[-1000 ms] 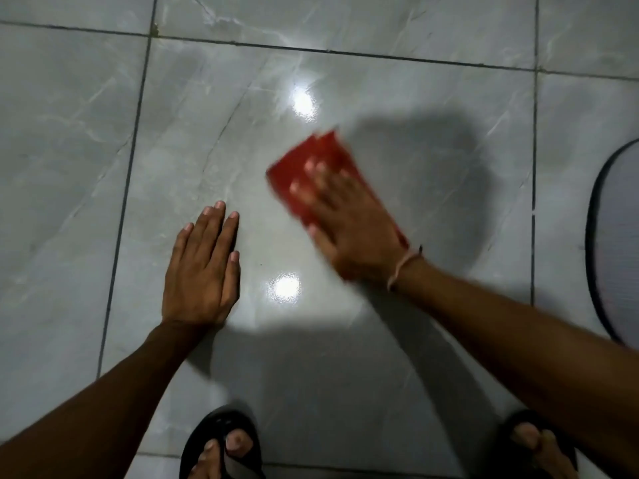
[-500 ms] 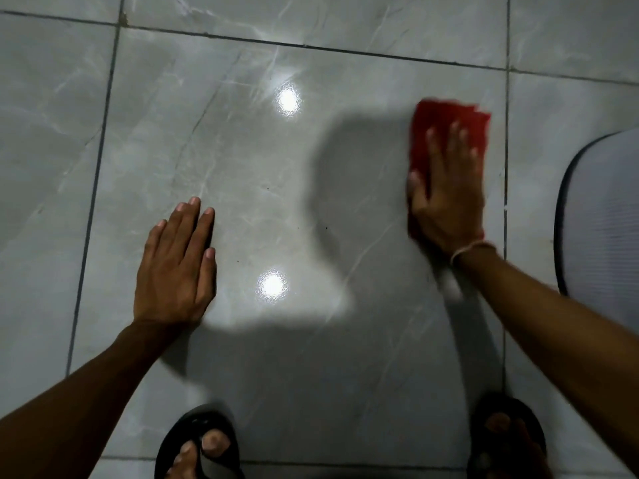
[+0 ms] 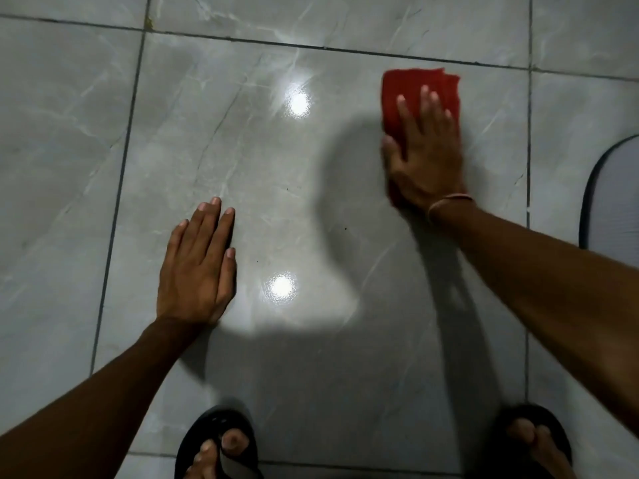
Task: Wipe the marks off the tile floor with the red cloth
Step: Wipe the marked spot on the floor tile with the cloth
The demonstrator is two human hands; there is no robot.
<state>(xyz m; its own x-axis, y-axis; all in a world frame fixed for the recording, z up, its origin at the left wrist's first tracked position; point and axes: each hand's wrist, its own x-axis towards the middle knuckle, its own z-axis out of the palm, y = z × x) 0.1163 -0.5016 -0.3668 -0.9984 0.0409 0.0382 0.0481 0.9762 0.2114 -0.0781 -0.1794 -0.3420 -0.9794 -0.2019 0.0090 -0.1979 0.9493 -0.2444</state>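
Hands work a glossy grey tile floor (image 3: 242,160) seen from above. Flat on the red cloth (image 3: 411,95), the right hand (image 3: 427,160) spreads its fingers and presses the folded fabric to the tile, with the cloth's far edge showing beyond the fingertips. A thin band (image 3: 446,203) circles that wrist. Well apart on the other side, the left hand (image 3: 197,267) lies palm down on the bare tile, fingers straight and close together, gripping nothing. Two light reflections gleam between the hands. Black sandals (image 3: 218,440) sit below the arms; a dark-rimmed mat (image 3: 612,198) lies just past the right forearm.
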